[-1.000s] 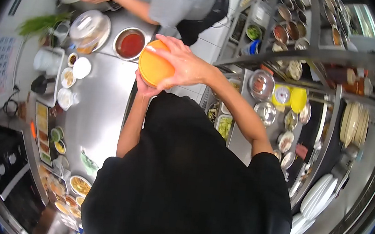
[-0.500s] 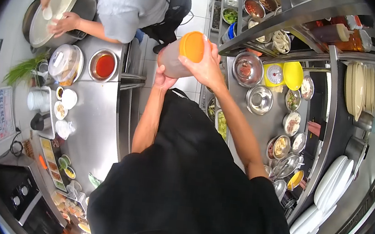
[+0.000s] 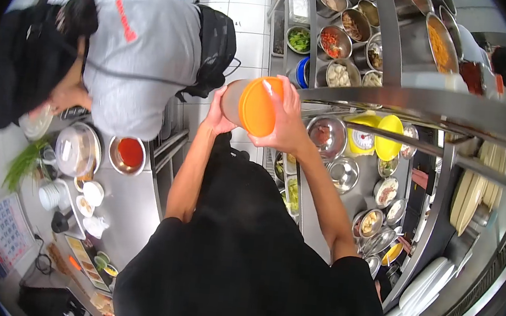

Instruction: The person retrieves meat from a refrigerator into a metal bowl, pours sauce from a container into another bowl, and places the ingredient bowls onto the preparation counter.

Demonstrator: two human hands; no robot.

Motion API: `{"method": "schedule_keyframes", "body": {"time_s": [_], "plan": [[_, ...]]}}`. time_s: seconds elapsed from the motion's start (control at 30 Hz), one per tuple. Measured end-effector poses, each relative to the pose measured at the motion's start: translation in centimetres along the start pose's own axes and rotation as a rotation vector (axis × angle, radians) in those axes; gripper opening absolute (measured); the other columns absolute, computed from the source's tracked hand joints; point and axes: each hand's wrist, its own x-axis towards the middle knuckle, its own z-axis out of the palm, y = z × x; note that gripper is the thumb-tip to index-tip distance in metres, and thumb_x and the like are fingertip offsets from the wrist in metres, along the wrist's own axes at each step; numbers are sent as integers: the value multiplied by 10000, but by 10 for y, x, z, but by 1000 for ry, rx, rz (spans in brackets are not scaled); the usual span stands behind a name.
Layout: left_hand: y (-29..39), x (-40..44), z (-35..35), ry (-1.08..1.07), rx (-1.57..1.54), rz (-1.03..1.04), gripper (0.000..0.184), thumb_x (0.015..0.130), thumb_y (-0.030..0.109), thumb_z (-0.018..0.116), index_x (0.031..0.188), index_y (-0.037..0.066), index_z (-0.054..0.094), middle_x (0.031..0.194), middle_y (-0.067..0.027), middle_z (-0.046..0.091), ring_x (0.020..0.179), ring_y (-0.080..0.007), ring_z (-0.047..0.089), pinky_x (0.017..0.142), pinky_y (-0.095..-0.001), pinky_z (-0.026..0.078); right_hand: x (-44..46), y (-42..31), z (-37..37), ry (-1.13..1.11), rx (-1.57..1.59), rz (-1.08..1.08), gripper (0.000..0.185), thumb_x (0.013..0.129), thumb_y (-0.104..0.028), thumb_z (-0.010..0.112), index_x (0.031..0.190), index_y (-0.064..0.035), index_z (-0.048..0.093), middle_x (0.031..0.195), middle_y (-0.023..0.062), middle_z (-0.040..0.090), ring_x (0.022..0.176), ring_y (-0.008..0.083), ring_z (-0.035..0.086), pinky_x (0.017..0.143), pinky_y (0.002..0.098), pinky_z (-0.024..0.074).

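Note:
A cloudy, see-through container [image 3: 232, 101] with an orange lid [image 3: 259, 105] is held on its side in front of my chest, the lid facing right. My left hand [image 3: 217, 115] grips the container's bottom end. Over the lid and its rim my right hand [image 3: 285, 119] is wrapped, fingers at the top and thumb low. What is inside the container cannot be made out. Both hands are above the floor gap between the two counters.
Left, a co-worker in a grey shirt [image 3: 140, 53] bends over the counter, near a steel bowl of red sauce [image 3: 127, 155]. Right, a metal shelf bar [image 3: 413, 101] runs close to my right hand, with steel bowls [image 3: 342, 173] and a yellow scale [image 3: 363, 139] below.
The container has tilted onto its side and moved right, still in both hands. My view has shifted forward along the aisle. The co-worker now appears closer and bent over the left counter.

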Motion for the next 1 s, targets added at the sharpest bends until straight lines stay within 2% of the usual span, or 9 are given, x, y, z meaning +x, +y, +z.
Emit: {"method": "schedule_keyframes", "body": {"time_s": [0.13,0.17,0.27,0.4,0.57,0.63,0.7,0.87,1.0], "plan": [[18,48,-3,-51,80,253,765,831,553,568,1448,143,377,1441,-77,441,1315,-260,440,1101,-448,350,35,25,39,278,61,369,1088,598,-411,812,1459,-28,267,1404,280,282,1268,478,325,1064,549,269],[19,62,-6,-78,97,316,786,813,529,600,1456,144,365,1446,-71,432,1319,-252,432,1105,-443,343,44,30,45,301,123,529,1072,683,-446,782,1459,28,213,1376,281,303,1250,470,343,1057,544,269],[26,92,-29,-82,110,321,838,774,465,648,1479,144,328,1449,-59,419,1329,-236,414,1120,-423,320,64,64,65,376,264,811,1057,737,-483,758,1462,44,198,1367,285,310,1249,460,349,1062,537,267],[33,128,-61,-26,41,250,824,781,476,622,1475,130,341,1433,-63,435,1313,-243,429,1108,-420,332,72,99,42,38,150,685,1074,774,-494,719,1492,44,127,1478,308,221,1382,438,239,1133,484,226],[14,158,-92,90,-16,141,811,795,540,571,1437,80,389,1383,-103,498,1265,-274,488,1075,-430,382,90,150,43,-57,130,595,861,818,-480,683,1460,-32,322,1435,242,372,1329,408,364,1096,446,313],[-4,167,-123,254,-179,105,789,807,569,528,1419,86,413,1381,-101,504,1266,-278,487,1064,-449,390,91,153,42,-263,337,1138,837,825,-443,691,1451,-22,330,1420,263,384,1333,395,369,1088,433,328],[-14,173,-134,327,-280,116,769,822,605,483,1400,100,438,1390,-97,506,1275,-284,482,1047,-486,400,78,146,45,-329,460,1334,873,794,-408,731,1443,6,319,1434,288,348,1343,408,352,1086,448,328],[-26,190,-173,341,-277,85,788,828,605,507,1415,87,419,1412,-117,488,1306,-296,462,1075,-492,384,60,156,87,75,182,754,1042,688,-337,841,1462,21,242,1501,340,163,1384,490,235,1105,525,288],[-26,201,-197,238,-274,73,749,837,562,537,1390,65,443,1371,-115,520,1263,-285,493,1060,-462,401,69,208,116,-85,25,551,1171,594,-311,887,1496,-49,187,1513,327,112,1386,511,198,1118,560,246]]}}
